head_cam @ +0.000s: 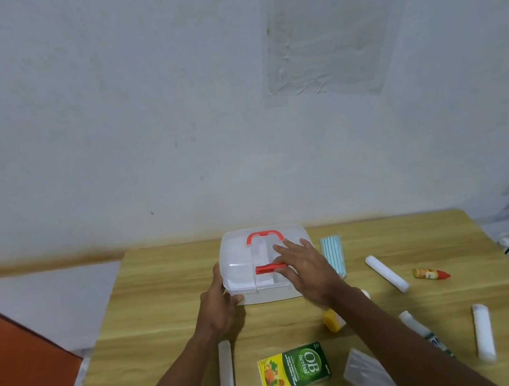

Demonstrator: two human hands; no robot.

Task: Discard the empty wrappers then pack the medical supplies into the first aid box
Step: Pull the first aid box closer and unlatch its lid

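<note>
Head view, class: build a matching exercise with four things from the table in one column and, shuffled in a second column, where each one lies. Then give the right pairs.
Things:
1. first aid box
2. OB herbal carton
3. face masks
4. small orange bottle

Places:
A. right of the box, close beside it
B. near edge, between the forearms
C. far right, past a white roll
D. table's far side, under both hands

Pairs: 1-D, 2-B, 3-A, 4-C

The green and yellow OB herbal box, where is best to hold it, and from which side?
Probably from above, pinching the two long edges of the OB herbal box. It lies flat on the table, printed face up, with free space along both edges.
</note>
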